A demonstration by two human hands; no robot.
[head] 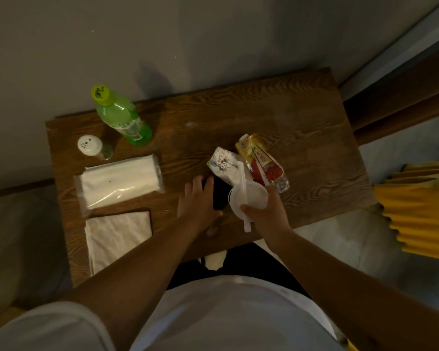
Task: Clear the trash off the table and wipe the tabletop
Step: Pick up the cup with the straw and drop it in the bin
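White short-sleeved shirt [228,315]; dark trousers [241,262]; bare forearms

Dark wooden table [276,115], strong grain, set against a grey wall. Far left: green bottle [122,117] upright, white-capped shaker [93,147] just beside it. Nearer, a clear-wrapped tissue pack [119,182], then a folded white cloth [115,239] at the front-left edge. Centre-right: white printed wrapper [224,163] touching a red-and-yellow packet [262,163]; a black flat object [219,196] lies next to them.
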